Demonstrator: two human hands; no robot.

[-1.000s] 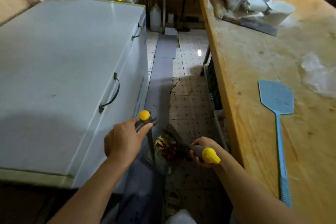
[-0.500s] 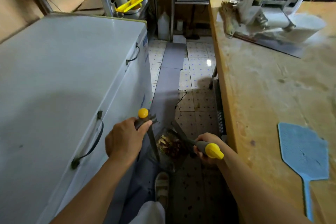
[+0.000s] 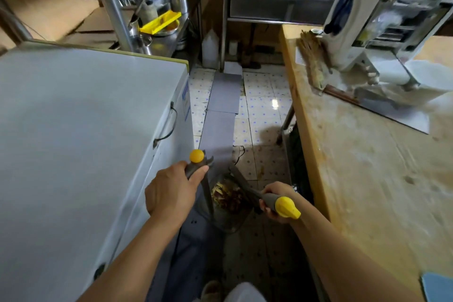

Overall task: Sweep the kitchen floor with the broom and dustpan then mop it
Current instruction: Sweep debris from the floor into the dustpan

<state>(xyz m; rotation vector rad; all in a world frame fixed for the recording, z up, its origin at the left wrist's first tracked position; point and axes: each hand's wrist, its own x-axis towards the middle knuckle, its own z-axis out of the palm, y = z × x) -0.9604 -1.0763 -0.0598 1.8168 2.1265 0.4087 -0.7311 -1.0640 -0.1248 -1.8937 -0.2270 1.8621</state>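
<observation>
My left hand (image 3: 171, 191) grips a grey handle with a yellow knob (image 3: 196, 155); its shaft runs down to a dark dustpan (image 3: 230, 218) near the floor. The pan holds a heap of brown and yellow debris (image 3: 228, 195). My right hand (image 3: 274, 201) grips a second grey handle with a yellow end cap (image 3: 285, 207), the broom handle, whose shaft slants down left over the pan. The broom's bristles are hidden behind the pan and debris. Both hands are held over the narrow aisle of tiled floor (image 3: 259, 110).
A white chest freezer (image 3: 81, 142) borders the aisle on the left, a floury wooden worktable (image 3: 367, 167) on the right. Grey mats (image 3: 220, 117) lie along the floor. A steel sink (image 3: 274, 0) and a metal rack stand at the far end. My foot (image 3: 212, 290) shows below.
The view has tilted up and advanced along the aisle; the blue fly swatter has slid almost out of view at the lower right. Both hands keep their grips, with the dustpan still loaded.
</observation>
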